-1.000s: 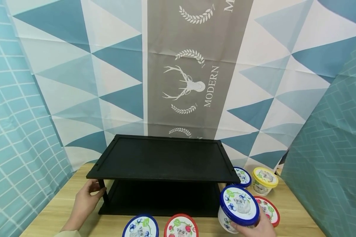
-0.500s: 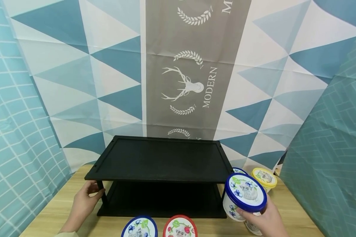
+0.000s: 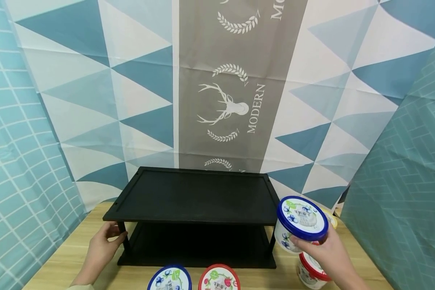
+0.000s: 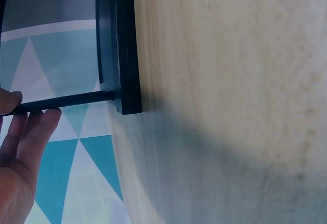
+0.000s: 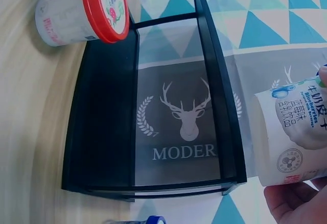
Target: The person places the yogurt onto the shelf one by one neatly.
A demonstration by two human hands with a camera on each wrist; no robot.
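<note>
Compared with half a second ago, the blue-lidded tub (image 3: 303, 217) is higher, now beside the right front corner of the black rack (image 3: 199, 197). The right hand (image 3: 325, 251) grips its side; the left hand (image 3: 103, 243) pinches the rack's left front post (image 4: 76, 100). A red-lidded tub (image 3: 308, 276) stands on the counter (image 3: 69, 257) below; a second blue-lidded tub (image 3: 169, 278) and second red-lidded tub (image 3: 219, 278) sit before the rack.

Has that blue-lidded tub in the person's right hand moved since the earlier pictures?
Yes. Against the black shelf, the blue-lidded tub has moved up and somewhat right in the head view.
</note>
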